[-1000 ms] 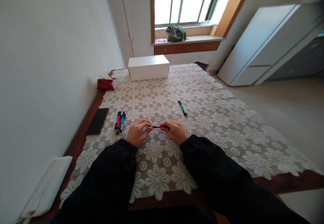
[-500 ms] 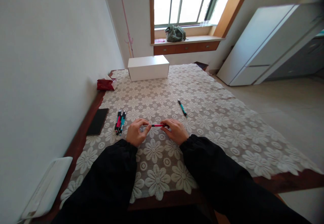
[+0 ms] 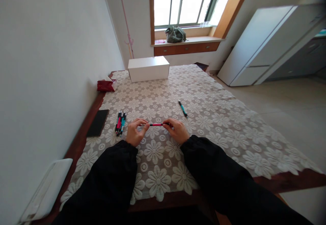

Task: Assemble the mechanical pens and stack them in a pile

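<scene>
Lace with a white flower pattern covered the worktop (image 3: 209, 116), which stood against a pale wall with a window beyond. Both hands met over the cloth near its front edge: the left hand (image 3: 134, 133) and the right hand (image 3: 178, 131) each pinched one end of a pink pen (image 3: 156, 124), held level between them just above the lace. Fingers on both sides were closed narrow on it — the pen looked to be in the middle of being pulled apart or pushed together, so any next move would call for a steady twist or pull along its length. A bundle of pens (image 3: 120, 123) lay to the left, a lone teal pen (image 3: 182, 108) farther off, a white box (image 3: 148, 69) at the back.
</scene>
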`<state>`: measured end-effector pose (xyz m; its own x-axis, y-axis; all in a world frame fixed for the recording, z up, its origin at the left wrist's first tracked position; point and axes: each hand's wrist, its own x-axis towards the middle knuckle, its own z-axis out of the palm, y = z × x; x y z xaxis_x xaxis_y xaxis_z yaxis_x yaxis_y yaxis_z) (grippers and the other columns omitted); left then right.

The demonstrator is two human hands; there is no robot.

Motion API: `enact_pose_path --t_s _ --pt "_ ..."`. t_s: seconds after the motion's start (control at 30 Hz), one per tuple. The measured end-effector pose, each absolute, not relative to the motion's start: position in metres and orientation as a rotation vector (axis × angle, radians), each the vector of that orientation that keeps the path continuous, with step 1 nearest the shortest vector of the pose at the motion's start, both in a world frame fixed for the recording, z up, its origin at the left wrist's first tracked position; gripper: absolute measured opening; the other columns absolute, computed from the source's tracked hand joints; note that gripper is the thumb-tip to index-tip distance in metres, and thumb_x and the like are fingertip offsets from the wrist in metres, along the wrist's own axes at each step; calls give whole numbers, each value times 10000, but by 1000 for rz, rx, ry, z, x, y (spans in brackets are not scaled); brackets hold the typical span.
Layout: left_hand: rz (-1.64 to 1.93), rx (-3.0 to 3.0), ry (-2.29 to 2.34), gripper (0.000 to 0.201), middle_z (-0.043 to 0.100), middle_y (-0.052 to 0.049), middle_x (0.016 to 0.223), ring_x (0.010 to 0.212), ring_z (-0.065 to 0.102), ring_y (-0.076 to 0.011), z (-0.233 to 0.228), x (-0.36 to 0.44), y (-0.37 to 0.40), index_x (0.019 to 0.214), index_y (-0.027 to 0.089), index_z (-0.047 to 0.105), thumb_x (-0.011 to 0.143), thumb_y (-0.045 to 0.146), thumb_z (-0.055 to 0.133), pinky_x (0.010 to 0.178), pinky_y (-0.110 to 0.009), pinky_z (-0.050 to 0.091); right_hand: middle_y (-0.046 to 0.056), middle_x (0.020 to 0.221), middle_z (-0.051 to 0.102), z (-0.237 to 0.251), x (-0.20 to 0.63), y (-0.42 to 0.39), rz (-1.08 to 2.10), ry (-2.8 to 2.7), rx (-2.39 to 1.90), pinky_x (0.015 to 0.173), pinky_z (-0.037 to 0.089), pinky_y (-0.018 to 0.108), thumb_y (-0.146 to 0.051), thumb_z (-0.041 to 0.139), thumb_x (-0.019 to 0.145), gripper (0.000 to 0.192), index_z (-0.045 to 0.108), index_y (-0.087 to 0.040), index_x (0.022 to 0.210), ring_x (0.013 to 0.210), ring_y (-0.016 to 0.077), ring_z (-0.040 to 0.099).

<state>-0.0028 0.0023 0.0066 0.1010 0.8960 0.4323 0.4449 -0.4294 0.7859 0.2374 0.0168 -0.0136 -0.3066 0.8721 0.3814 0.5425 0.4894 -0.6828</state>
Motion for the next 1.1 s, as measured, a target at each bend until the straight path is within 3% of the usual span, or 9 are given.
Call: enact_pose_path --t_s 0.23,0.37,0.53,0.7,0.87,1.1 --pt "1324 1945 1248 127 708 -75 958 899 661 -224 8 -1 1 800 198 702 879 295 681 777 -348 522 -2 728 674 -19 240 24 809 -1863 -1126 631 426 269 -320 539 970 201 673 -219 859 671 166 607" --pt "1328 1915 1299 120 702 -78 994 945 660 -236 7 -1 2 864 206 721 870 319 681 757 -346 523 -7 738 672 -20 242 26 868 -1894 -1119 608 421 254 -317 586 948 142 675 -209 920 646 154 589" --pt "1292 1751 1351 213 702 -79 1019 942 661 -237 5 -2 6 922 202 716 847 400 692 734 -331 528 12 851 679 -13 244 22 533 -2248 -1141 719 423 269 -266 669 916 82 679 -218 982 757 167 598" --pt "1335 1597 1463 327 700 -85 1031 842 652 -203 2 -5 9 1070 181 636 848 416 688 693 -303 513 31 814 681 -8 254 26 222 -2244 -1409 705 397 287 -347 607 971 187 668 -214 855 779 193 614" --pt "1171 1843 1642 201 714 -63 971 808 645 -212 -4 -10 11 1022 198 656 889 347 638 703 -328 489 31 783 691 -6 268 35 86 -2165 -1755 621 343 298 -404 573 981 271 655 -223 797 750 202 634" --pt "863 2207 2051 121 703 -74 960 956 623 -296 16 -39 17 964 211 665 888 303 647 861 -407 461 83 805 708 4 291 43 -23 -2048 -2119 624 339 315 -460 543 998 319 688 -214 854 775 257 665"
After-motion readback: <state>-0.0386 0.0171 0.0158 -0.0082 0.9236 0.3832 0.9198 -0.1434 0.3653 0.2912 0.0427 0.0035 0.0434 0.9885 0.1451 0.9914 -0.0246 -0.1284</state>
